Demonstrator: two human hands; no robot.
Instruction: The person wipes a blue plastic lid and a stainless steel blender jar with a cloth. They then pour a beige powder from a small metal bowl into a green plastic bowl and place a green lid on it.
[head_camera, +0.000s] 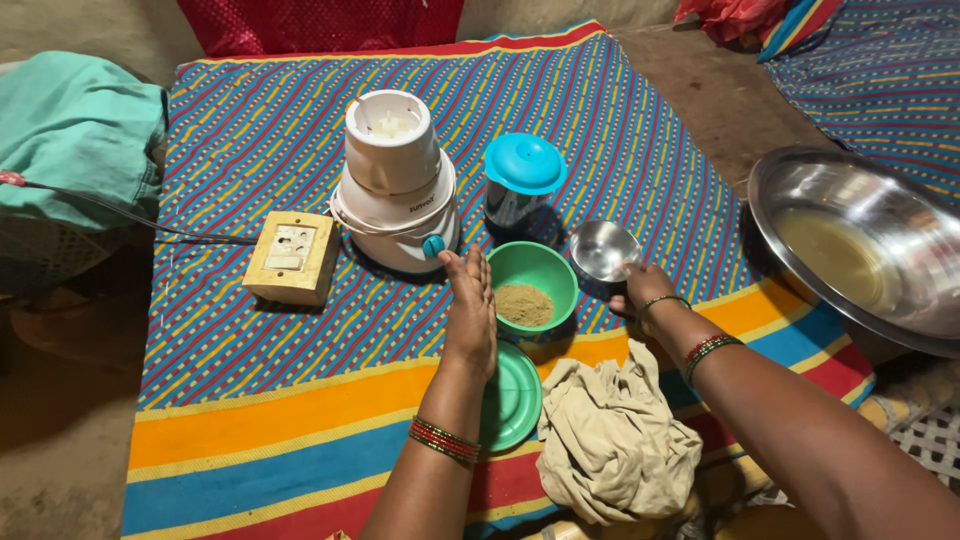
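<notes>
Small shiny steel bowl (603, 249), polished metal. Green plastic bowl (533, 285) smooth, holding matt brown powder (523, 305). Green plastic lid (513, 397) glossy. White plastic grinder base (396, 190) smooth. Beige crumpled cloth (611, 442) matt. Large steel basin (860, 245) reflective. Striped woven mat (300, 400) rough.

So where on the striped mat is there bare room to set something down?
The widest bare stretch of the striped mat lies left of the left hand, below the switch box. Another lies behind the mixer base and blue-lidded jar. It is crowded around the green bowl, green lid, cloth and the right hand holding the steel cup.
</notes>
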